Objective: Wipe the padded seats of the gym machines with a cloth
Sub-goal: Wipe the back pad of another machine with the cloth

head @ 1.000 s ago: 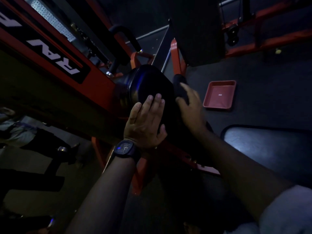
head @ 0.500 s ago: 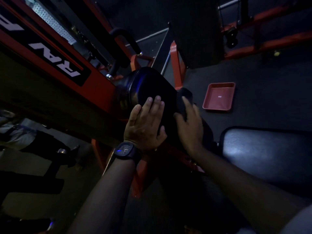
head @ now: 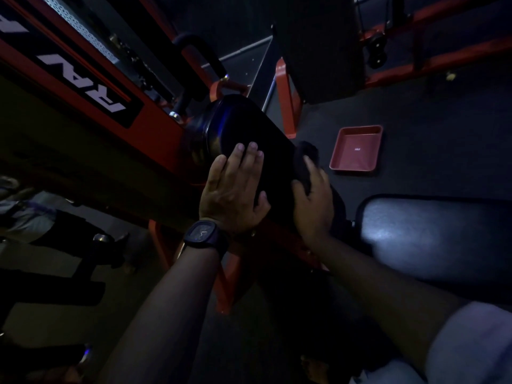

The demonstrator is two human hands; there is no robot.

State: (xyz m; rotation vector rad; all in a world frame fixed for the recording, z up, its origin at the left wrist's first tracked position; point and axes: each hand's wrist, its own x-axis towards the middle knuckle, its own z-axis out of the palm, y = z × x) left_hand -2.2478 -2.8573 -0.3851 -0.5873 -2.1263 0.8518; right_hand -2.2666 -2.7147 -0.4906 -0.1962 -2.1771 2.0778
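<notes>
Below the frame's "RAV" label (head: 80,77), the left hand (head: 232,195) lies flat, fingers together, on the black roller pad (head: 243,126) — the right hand (head: 313,206) pinches a dark cloth (head: 303,155) against it.

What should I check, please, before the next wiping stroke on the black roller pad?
1. The left hand lies flat on the roller pad to steady it: ok.
2. The right hand holds the cloth: ok.
3. The cloth touches the right end of the roller pad: ok.
4. The roller pad surface is clean: cannot tell, the picture is too dark.
5. The bench pad on the right is already wiped: cannot tell.
6. The red tray on the floor is apart from both hands: ok.
</notes>
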